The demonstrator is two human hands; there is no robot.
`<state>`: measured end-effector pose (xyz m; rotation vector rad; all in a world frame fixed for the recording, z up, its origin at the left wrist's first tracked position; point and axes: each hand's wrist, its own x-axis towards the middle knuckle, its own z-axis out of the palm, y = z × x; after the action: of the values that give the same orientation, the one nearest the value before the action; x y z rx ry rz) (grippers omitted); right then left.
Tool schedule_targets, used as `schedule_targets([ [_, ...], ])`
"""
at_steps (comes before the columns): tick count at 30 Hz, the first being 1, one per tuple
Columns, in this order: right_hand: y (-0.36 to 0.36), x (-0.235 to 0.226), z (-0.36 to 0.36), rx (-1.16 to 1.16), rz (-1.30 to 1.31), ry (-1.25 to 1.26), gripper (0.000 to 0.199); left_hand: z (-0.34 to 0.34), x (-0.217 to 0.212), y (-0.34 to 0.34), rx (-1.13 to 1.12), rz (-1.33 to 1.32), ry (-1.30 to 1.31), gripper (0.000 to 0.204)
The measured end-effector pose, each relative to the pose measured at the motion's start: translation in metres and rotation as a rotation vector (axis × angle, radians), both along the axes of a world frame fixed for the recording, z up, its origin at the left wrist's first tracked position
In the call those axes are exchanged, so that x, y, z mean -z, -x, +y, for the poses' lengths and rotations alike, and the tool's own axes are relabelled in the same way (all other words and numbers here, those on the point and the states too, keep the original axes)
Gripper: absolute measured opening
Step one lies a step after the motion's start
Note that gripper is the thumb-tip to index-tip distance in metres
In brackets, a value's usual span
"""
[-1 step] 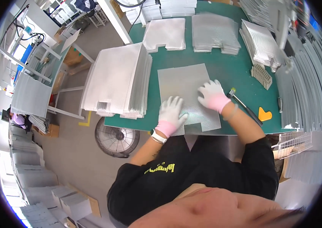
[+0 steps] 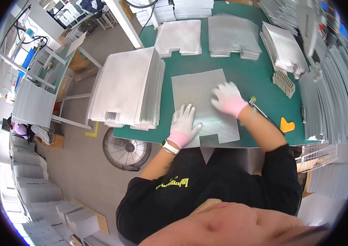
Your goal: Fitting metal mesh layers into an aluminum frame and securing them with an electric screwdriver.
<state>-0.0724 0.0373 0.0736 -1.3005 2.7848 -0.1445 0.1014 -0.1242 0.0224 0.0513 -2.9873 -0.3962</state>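
My left hand (image 2: 184, 125) and right hand (image 2: 228, 99), apart, spread over one sheet (image 2: 198, 88) at six o'clock on the table (image 2: 260, 82); one hammer (image 2: 260, 110) lies at the sheet's three, one fan (image 2: 127, 149) on the floor (image 2: 88, 164) at eight.

We note a black short-sleeved shirt (image 2: 223, 180), with yellow-green lettering (image 2: 173, 183) across the chest. Dark trousers (image 2: 187, 160) below. On left hand (image 2: 184, 124) and right hand (image 2: 228, 99) we see matching white gloves (image 2: 182, 119), pink cuffs (image 2: 178, 139) at the wrists. Left wrist: white-strapped watch (image 2: 170, 147). Left forearm: small dark marking (image 2: 168, 165). Right wrist: thin pale band (image 2: 248, 119), details too blurred for us.
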Motion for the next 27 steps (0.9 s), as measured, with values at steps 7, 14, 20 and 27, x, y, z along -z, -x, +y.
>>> schedule_targets([
  [7,0.166,0.024,-0.173,0.377,0.014,0.312,0.04,-0.004,-0.003,0.006,0.076,-0.027,-0.053,0.069],
  [14,0.192,0.027,-0.229,0.859,-0.184,0.151,0.056,-0.008,-0.008,0.012,0.077,-0.01,-0.091,0.066],
  [20,0.177,-0.008,-0.226,0.496,0.024,0.768,0.049,-0.01,-0.006,0.008,0.061,0.015,-0.074,0.065],
  [27,0.204,-0.082,-0.157,0.011,-0.242,1.422,0.041,-0.005,-0.003,0.01,0.111,-0.025,-0.016,0.068],
])
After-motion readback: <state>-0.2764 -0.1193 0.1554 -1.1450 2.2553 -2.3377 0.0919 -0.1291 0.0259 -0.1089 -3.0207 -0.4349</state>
